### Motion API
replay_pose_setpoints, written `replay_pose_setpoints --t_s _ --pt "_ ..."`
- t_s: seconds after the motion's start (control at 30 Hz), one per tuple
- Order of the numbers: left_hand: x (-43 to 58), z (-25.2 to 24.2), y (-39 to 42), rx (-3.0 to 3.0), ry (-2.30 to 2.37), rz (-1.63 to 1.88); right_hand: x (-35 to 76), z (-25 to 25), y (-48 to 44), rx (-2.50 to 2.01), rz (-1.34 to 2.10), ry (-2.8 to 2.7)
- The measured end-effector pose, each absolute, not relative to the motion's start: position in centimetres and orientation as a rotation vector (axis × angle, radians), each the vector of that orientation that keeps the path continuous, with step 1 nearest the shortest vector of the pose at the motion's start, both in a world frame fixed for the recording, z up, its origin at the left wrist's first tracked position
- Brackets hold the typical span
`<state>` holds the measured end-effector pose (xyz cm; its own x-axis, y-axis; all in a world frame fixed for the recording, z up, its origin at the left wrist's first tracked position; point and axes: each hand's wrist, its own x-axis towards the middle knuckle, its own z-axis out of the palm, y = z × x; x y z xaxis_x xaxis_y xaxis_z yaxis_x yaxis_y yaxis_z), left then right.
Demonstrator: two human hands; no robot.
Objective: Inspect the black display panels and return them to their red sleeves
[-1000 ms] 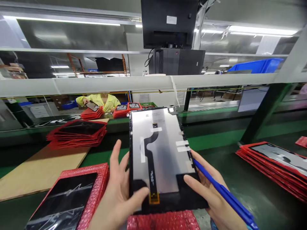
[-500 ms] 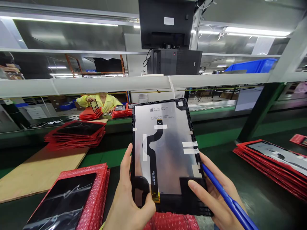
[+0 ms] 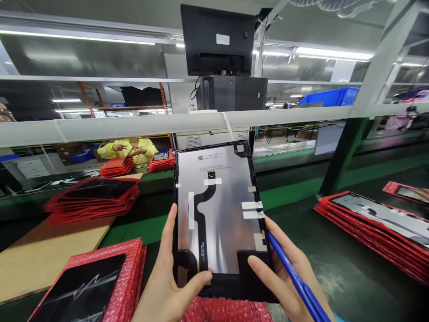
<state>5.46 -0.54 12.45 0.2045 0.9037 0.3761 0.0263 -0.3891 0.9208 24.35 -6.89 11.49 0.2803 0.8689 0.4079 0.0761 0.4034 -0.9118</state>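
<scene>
Between both hands I hold a tablet screen assembly (image 3: 224, 219), tilted up with its silver back, black frame, dark flex cable and white tape strips facing me. My left hand (image 3: 170, 273) grips its lower left edge, thumb near the cable's bottom end. My right hand (image 3: 284, 273) grips the lower right edge, thumb on the black corner. A blue pen-like tool (image 3: 298, 281) is also tucked in my right hand and sticks out toward the lower right. Below the assembly lies red bubble wrap (image 3: 224, 309), partly hidden.
To the left, a black screen (image 3: 78, 286) lies on red bubble bags, with another red stack (image 3: 94, 197) near a wooden board (image 3: 83, 237). More screens in red bags (image 3: 372, 223) stand at right. A co-worker in yellow (image 3: 144, 150) sits beyond the white rail (image 3: 134, 126).
My view has turned slightly right, so the scene sits further left. Both hands keep their grip on the screen assembly. Across the line, the co-worker's hands have moved.
</scene>
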Motion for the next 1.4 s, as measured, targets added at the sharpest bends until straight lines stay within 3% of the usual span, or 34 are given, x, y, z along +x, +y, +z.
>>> replay_pose_setpoints --t_s 0.23,0.47,0.8,1.07,1.23,1.4 --pt "5.9 13.4 -0.6 1.434 0.938 1.330 23.6 9.9 -7.6 -0.968 0.622 -1.096" --pt "6.5 14.1 -1.2 1.348 1.014 1.419 23.6 12.0 -7.1 -0.972 0.582 -1.019" --pt "6.6 12.5 -0.9 1.588 1.077 1.450 24.6 12.7 -5.3 -1.194 0.485 -1.056" --pt "6.3 13.1 0.4 1.225 0.805 1.323 23.6 11.4 -4.5 -1.143 0.450 -1.012" --pt "5.0 12.7 1.5 1.243 0.842 1.439 24.0 11.9 -3.6 -1.142 0.652 -1.198" --pt "4.1 11.5 2.1 1.956 1.073 1.801 24.4 11.8 -3.6 -0.719 0.956 -0.945"
